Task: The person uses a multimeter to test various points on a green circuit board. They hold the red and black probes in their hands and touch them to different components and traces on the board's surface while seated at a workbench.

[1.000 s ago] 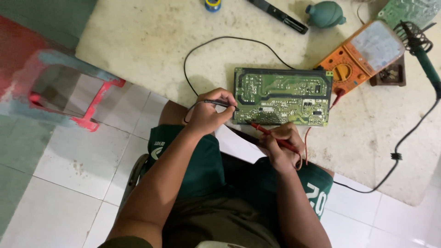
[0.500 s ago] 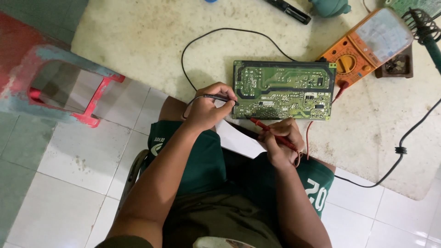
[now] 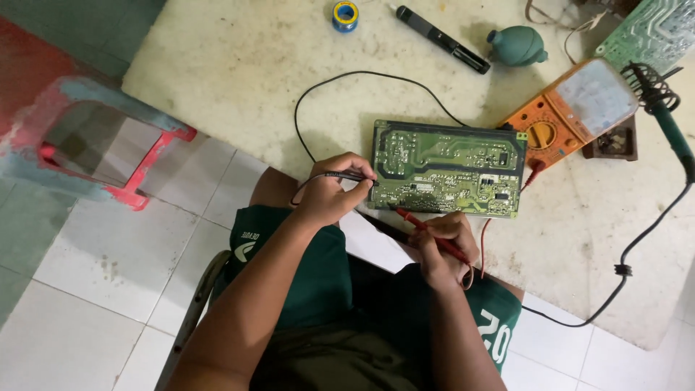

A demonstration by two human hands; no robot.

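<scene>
Here, fingers (image 3: 360,168) closed around black probe (image 3: 349,176), tip on circuit board (image 3: 449,168).

second circuit board (image 3: 655,29) cut off top right

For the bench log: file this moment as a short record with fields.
Left hand: holds black probe, tip at the board's left edge
Right hand: holds red probe, tip at the board's lower edge
Circuit board: solder side up, flat on pale mat
Meter: orange, right of board
Soldering iron: in stand, far right
Stool: left, on tiles
</scene>
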